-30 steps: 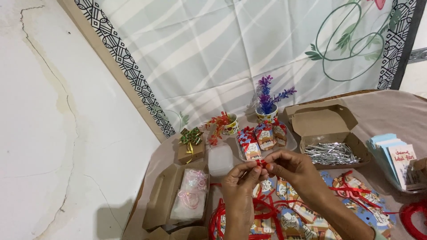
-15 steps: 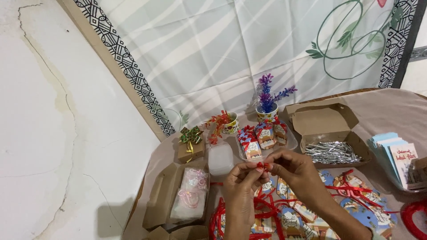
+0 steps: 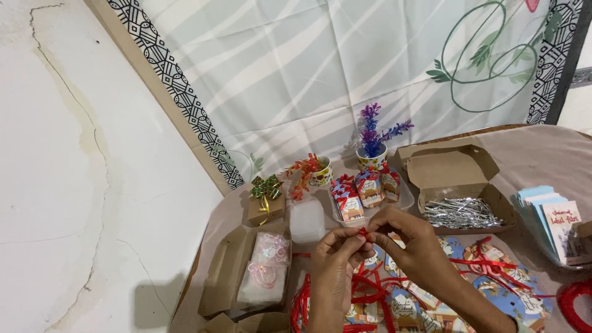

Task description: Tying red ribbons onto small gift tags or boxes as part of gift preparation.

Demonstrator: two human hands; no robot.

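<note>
Both of my hands meet over the middle of the table. My left hand point(image 3: 336, 256) and my right hand point(image 3: 410, 237) pinch a thin red ribbon point(image 3: 364, 233) between their fingertips. Below them lies a heap of small flat printed packets point(image 3: 425, 302) tangled with loose red ribbon point(image 3: 487, 265). Just beyond my fingers, a clear tray point(image 3: 404, 202) holds three small upright gift packets tied with red ribbon point(image 3: 369, 188).
An open cardboard box of silver twist ties point(image 3: 459, 213) sits at right, a stack of cards point(image 3: 552, 216) further right. At left are an open box with a pink pouch point(image 3: 265, 268), a small box with a green bow point(image 3: 266, 197) and two little flower pots point(image 3: 372, 154).
My hands have stayed together on the ribbon, with only small finger shifts. The view has moved slightly.
</note>
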